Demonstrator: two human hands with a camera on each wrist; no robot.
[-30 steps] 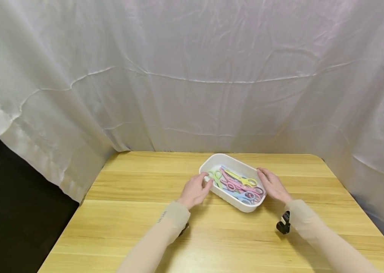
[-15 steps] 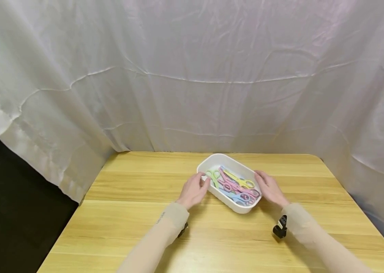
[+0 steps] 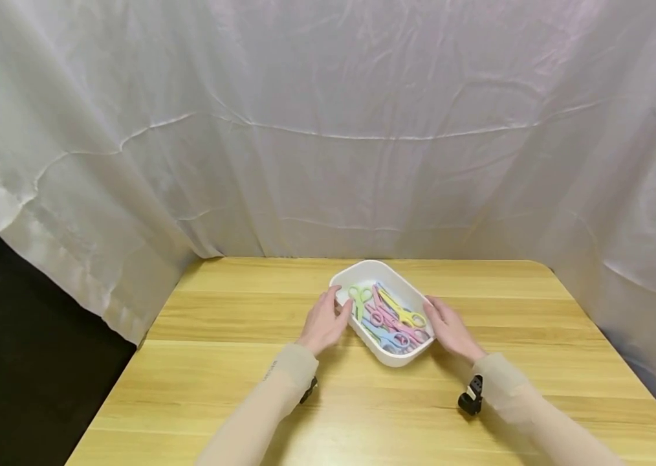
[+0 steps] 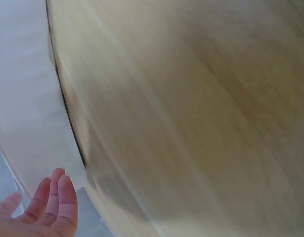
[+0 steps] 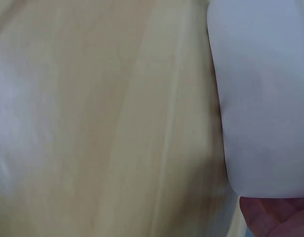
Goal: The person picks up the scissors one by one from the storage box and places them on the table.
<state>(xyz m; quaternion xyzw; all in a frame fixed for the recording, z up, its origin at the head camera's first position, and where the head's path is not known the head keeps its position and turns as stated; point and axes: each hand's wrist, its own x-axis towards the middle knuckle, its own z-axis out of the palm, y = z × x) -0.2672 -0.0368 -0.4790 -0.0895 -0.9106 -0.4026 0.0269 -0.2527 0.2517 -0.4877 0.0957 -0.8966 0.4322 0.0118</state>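
A makeshift curtained booth — pale, creased cloth (image 3: pixel 328 181) hangs behind and beside a wood-grain table (image 3: pixel 188 388).

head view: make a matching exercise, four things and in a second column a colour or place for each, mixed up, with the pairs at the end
1. container
2. green scissors
3. table
4. yellow scissors

A. in the container, nearer the right hand
B. yellowish, wood-grained
C. white, between the hands
D. in the container, nearer the left hand

Pairs: 1-C, 2-D, 3-B, 4-A
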